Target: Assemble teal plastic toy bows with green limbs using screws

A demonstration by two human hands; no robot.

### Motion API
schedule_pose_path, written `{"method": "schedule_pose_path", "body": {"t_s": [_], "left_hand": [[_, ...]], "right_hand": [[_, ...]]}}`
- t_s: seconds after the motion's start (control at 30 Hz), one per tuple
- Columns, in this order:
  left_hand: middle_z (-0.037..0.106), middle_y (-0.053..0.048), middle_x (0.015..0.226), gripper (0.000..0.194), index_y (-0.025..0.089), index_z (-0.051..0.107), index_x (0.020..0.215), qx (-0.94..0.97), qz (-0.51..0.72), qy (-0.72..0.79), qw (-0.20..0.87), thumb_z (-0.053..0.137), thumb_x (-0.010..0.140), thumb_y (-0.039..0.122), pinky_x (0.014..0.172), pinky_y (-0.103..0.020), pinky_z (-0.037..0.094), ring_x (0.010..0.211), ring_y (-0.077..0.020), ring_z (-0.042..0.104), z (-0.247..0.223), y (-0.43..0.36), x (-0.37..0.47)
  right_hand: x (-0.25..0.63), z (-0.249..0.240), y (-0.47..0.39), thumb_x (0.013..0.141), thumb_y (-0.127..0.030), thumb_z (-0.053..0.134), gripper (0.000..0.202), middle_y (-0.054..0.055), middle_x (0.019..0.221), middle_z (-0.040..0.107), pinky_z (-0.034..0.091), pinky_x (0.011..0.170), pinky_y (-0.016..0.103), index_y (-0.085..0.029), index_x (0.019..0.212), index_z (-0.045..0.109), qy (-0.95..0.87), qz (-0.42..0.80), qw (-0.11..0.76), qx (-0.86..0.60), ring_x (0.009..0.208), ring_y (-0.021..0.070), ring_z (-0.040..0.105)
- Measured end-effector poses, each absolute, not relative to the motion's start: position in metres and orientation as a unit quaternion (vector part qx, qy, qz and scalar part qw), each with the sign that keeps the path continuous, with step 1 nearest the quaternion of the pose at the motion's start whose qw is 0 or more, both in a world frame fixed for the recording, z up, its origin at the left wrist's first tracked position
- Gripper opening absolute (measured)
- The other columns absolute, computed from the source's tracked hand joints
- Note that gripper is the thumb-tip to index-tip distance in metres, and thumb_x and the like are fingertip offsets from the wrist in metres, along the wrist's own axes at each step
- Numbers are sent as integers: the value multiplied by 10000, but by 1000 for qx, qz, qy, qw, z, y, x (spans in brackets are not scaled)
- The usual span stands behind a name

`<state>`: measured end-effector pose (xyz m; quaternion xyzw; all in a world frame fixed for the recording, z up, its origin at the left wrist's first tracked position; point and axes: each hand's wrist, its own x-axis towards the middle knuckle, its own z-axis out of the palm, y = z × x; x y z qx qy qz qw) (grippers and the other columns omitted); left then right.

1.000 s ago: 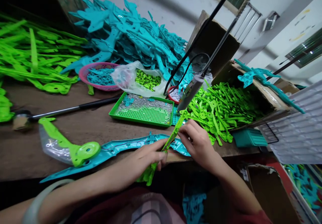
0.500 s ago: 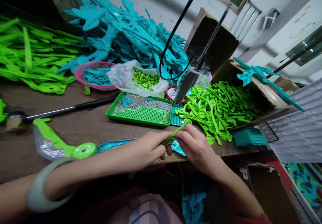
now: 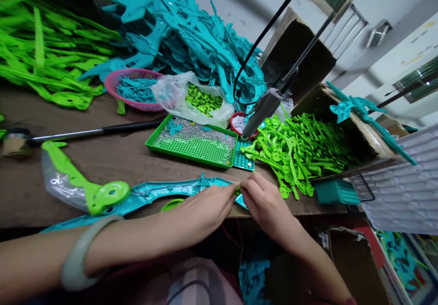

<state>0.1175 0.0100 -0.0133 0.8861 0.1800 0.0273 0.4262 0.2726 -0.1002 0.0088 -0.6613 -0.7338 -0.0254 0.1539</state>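
My left hand (image 3: 219, 203) and my right hand (image 3: 263, 200) meet close together near the table's front edge. Both are closed on a green plastic part (image 3: 237, 190); only a small bit of it shows between the fingers. Under and behind the hands lies a long blue plastic shell (image 3: 178, 188), its hollow side up, with a thin wire along it. On the shell's left end sits a green arm with a round disc (image 3: 114, 192), a clear piece beside it. A red wire (image 3: 232, 236) hangs below my hands.
A green tray (image 3: 191, 152) of small metal pieces stands behind my hands. An electric screwdriver (image 3: 263, 112) hangs beside a heap of green parts (image 3: 294, 149). Further back are a pink basket (image 3: 111, 88), a plastic bag (image 3: 171, 97) and piled blue parts (image 3: 191, 40). A hammer-like tool (image 3: 82, 134) lies left.
The green part, which stuck up between my fingers, is now lower and mostly covered by them. My hands are closer to the blue shell, more of which shows. The camera view has shifted slightly.
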Motion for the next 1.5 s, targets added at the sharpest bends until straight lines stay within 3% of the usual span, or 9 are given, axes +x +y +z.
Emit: {"method": "schedule_pose_path", "body": {"t_s": [0.1, 0.27, 0.43, 0.67, 1.13, 1.5], "left_hand": [[651, -59, 835, 315, 211, 577, 932, 892, 10, 215, 398, 269, 978, 258, 691, -361, 414, 748, -237, 603, -28, 7, 120], [660, -63, 905, 298, 210, 571, 942, 873, 25, 223, 434, 274, 963, 235, 736, -371, 452, 815, -233, 617, -46, 1, 119], [665, -78, 902, 318, 200, 589, 966, 868, 16, 243, 432, 272, 948, 188, 763, -390, 480, 834, -252, 639, -51, -5, 123], [700, -88, 925, 358, 191, 638, 1093, 851, 45, 266, 450, 316, 939, 182, 719, -345, 501, 831, -244, 678, -51, -7, 124], [713, -78, 936, 380, 190, 615, 1145, 836, 38, 269, 477, 291, 950, 160, 729, -341, 492, 843, -234, 681, -44, -10, 134], [673, -56, 806, 376, 173, 639, 1060, 835, 32, 261, 483, 307, 902, 96, 674, -314, 506, 731, -210, 656, -23, -12, 132]], "right_hand": [[270, -3, -100, 994, -159, 475, 193, 46, 778, 571, 432, 637, 265, -157, 875, 627, -710, -35, 198, -675, 686, 163, 554], [271, -16, -101, 977, -136, 519, 157, 50, 872, 631, 494, 737, 227, -166, 1028, 664, -676, 44, 310, -667, 794, 137, 623], [271, -20, -101, 939, -117, 581, 98, 13, 826, 635, 495, 718, 220, -185, 947, 651, -650, 50, 334, -681, 769, 125, 617], [269, -24, -104, 957, -79, 533, 163, 28, 931, 639, 516, 785, 216, -202, 1011, 626, -649, 67, 351, -672, 878, 122, 636], [268, -44, -103, 933, -85, 581, 123, 4, 885, 600, 518, 739, 252, -208, 917, 580, -620, -35, 405, -671, 844, 122, 597], [273, -64, -105, 939, -132, 598, 103, 26, 924, 614, 548, 742, 325, -210, 1001, 619, -616, -181, 420, -641, 858, 152, 617]]}}
